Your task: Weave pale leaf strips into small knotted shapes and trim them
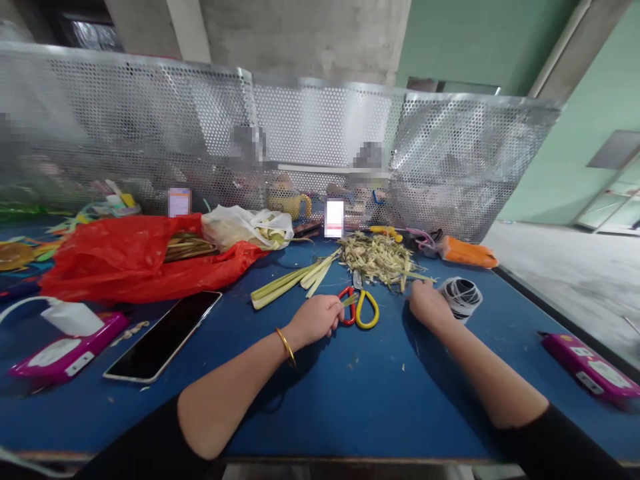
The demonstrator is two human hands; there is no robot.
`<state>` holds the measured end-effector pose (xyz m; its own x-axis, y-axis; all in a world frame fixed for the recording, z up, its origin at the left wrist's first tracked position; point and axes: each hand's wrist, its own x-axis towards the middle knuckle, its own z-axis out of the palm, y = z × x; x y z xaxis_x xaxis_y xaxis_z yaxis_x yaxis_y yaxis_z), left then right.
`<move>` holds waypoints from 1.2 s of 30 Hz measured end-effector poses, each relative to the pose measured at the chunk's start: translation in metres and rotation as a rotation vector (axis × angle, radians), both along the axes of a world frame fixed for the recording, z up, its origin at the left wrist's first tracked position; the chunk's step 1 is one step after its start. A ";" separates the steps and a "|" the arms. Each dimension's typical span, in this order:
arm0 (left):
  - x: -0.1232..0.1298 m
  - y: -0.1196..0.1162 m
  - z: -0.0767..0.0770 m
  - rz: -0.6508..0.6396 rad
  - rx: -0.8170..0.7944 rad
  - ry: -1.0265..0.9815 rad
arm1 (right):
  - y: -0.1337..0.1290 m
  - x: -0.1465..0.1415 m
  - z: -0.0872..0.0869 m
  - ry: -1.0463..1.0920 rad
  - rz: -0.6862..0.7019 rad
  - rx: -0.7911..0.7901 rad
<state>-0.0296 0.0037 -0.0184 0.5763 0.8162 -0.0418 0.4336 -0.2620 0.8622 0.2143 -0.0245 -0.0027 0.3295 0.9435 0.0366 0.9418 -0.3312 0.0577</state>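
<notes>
My left hand (316, 317), with a gold bangle at its wrist, is closed in a pinch; a short pale green strip (349, 301) sticks out of its fingertips. Just right of it lie scissors (368, 311) with one red and one yellow handle, blades pointing away. Farther right, my right hand (428, 303) is curled closed beside a spool of white and dark thread (461, 297); what its fingers hold, if anything, is hidden. Long pale green stalks (283, 285) lie beyond my left hand. Behind the scissors spreads a heap of pale trimmings (374, 259).
Left on the blue table (300, 413) are a red plastic bag (115, 257), a white bag (235, 223), a phone (165, 340) and a purple power strip (70, 353). Rightward lie an orange packet (468, 252) and another purple power strip (590, 367). A perforated metal screen (320, 127) stands behind.
</notes>
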 end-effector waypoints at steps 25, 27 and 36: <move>0.006 -0.013 0.011 0.015 -0.485 -0.212 | -0.077 -0.005 -0.004 0.054 0.676 0.143; 0.007 -0.014 0.014 0.020 -0.543 -0.237 | -0.074 -0.012 -0.005 0.074 0.735 0.142; 0.012 -0.014 0.010 0.004 -0.797 -0.335 | -0.073 -0.063 0.007 0.069 1.147 0.159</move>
<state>-0.0175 -0.0102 -0.0081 0.6578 0.6179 -0.4307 0.1230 0.4761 0.8708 0.1512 -0.0978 0.0045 -0.7105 0.6756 0.1969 0.6930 0.7203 0.0292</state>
